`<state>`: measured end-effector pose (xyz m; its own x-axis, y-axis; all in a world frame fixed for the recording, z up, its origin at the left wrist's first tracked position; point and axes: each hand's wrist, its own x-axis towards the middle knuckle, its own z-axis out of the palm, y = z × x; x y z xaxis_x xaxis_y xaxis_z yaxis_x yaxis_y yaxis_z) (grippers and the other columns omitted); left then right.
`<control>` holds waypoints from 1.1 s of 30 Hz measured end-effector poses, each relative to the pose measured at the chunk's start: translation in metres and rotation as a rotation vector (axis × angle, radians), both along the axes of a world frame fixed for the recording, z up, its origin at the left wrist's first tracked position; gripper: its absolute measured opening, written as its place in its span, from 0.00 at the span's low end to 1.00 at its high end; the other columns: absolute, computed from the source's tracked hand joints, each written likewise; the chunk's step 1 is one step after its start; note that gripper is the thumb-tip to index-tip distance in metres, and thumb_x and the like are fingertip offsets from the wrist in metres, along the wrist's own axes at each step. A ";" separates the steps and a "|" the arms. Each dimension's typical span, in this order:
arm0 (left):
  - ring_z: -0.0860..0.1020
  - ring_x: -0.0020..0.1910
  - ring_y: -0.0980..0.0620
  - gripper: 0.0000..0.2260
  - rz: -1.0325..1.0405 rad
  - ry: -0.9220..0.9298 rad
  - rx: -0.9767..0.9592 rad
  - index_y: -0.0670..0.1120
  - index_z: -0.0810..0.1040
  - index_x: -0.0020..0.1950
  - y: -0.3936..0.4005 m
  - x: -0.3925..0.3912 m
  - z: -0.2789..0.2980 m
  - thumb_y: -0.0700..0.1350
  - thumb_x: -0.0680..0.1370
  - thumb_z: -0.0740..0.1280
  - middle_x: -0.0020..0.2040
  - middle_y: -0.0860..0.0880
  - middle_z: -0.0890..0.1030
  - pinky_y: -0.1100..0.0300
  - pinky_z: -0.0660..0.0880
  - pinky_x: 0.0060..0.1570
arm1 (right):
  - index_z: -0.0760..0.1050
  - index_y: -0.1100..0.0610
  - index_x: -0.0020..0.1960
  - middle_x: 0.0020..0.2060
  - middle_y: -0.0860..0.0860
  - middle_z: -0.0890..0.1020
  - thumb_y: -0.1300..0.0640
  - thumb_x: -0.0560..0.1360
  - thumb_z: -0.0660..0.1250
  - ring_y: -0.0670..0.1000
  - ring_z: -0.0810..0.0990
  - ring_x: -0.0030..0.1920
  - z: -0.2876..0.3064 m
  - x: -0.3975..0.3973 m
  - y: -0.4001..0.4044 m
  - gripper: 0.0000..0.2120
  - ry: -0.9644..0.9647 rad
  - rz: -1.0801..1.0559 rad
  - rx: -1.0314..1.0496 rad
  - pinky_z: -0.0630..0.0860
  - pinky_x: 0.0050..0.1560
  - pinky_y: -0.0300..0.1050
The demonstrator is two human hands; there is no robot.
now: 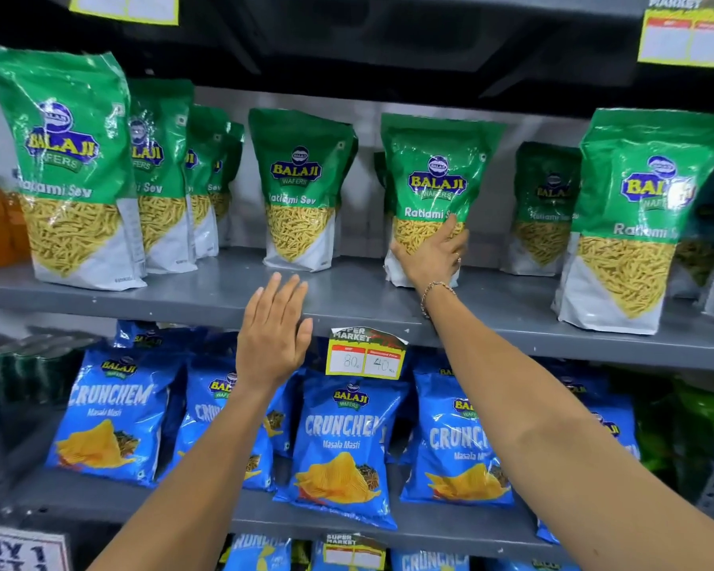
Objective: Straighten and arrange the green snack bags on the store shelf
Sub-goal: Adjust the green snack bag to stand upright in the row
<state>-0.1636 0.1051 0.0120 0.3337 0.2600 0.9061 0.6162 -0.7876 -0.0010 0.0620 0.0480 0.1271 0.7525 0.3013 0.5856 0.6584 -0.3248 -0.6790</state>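
The right hand [431, 255] is closed on the lower front of an upright green snack bag [433, 175], label facing out, on the shelf [347, 298]. The left hand [275, 335] hovers open, fingers up, holding nothing

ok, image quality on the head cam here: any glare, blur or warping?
Head view: glare streaks on the glossy green foil snack bags, strongest on the far-left bag; far-right bag is blurred with a ghosted logo; grey metal shelf edge bows from wide-angle distortion; centre stays sharp, right hand on a bag, left hand clear.
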 end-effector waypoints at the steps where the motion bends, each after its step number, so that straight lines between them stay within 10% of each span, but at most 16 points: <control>1: 0.67 0.72 0.42 0.24 -0.002 0.003 -0.001 0.39 0.71 0.70 0.000 0.000 0.000 0.51 0.83 0.48 0.69 0.41 0.74 0.47 0.59 0.71 | 0.47 0.60 0.77 0.72 0.65 0.55 0.39 0.68 0.72 0.67 0.64 0.69 0.000 0.000 0.000 0.51 -0.004 -0.003 0.000 0.67 0.67 0.61; 33: 0.65 0.73 0.41 0.29 -0.028 0.143 -0.140 0.38 0.69 0.71 -0.017 -0.016 0.013 0.55 0.83 0.43 0.70 0.39 0.72 0.48 0.53 0.73 | 0.53 0.58 0.75 0.70 0.61 0.61 0.44 0.67 0.76 0.63 0.68 0.67 -0.001 -0.061 -0.059 0.48 -0.045 -0.058 0.063 0.74 0.60 0.60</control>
